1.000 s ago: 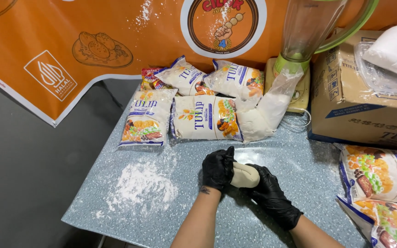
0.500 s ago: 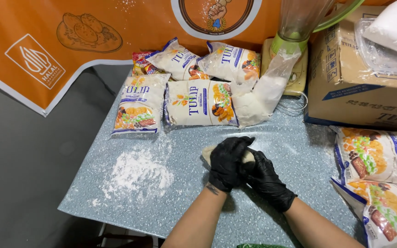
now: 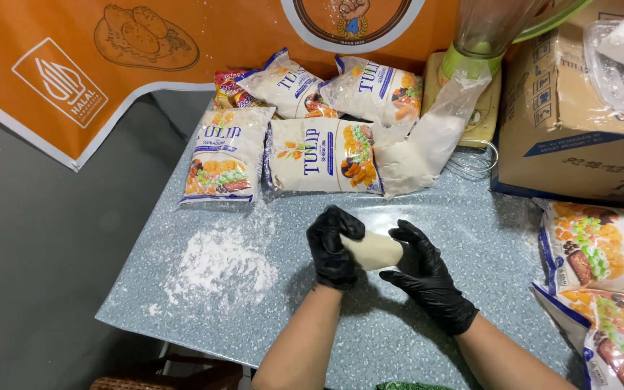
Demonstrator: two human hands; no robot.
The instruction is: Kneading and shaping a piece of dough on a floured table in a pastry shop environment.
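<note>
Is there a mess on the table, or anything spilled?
Yes. Loose white flour is scattered over the speckled table, to the left of the hands holding a lump of dough. A clear bag of flour also leans, slumped, against the blender base.

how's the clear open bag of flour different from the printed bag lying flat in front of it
The clear bag is plain and see-through, showing white powder; the printed bag is opaque with coloured food pictures. The clear bag is open and leans up against the blender base, while the printed bag looks sealed and lies flat on the table. Both hold soft contents and sit beyond the gloved hands.
</note>
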